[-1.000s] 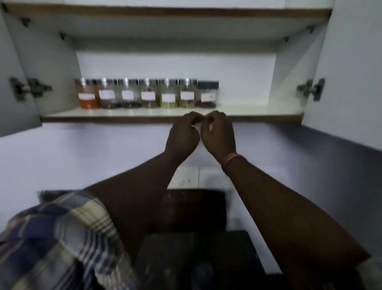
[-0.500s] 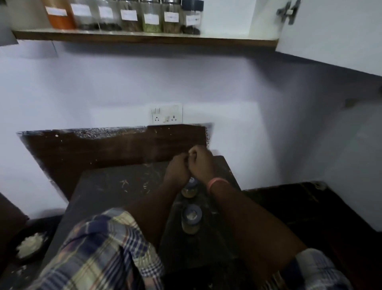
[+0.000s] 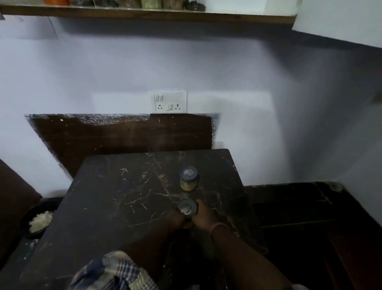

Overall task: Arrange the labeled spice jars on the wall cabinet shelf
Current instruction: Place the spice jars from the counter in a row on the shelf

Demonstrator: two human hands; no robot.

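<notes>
Near jar: a spice jar with a grey lid stands upright on the dark marble counter, towards its front right; pale contents show through the lid window.
Left hand: pressed against the near jar's left side, fingers wrapped round the body.
Right hand: pressed against the same jar's right side, thumb up by the lid rim; a pink band sits at the wrist.
Far jar: a second jar, grey lid, yellow powder inside, stands upright just behind the held one, untouched.
Shelf: at the top edge of the view, well above the counter; only the bases of a row of jars show.
Labels and writing: none legible on either counter jar; shelf labels are cut off by the frame.
Wall fitting: white switch-and-socket plate, unmarked.
Lower left: dark bowl holding white crumbly matter.
</notes>
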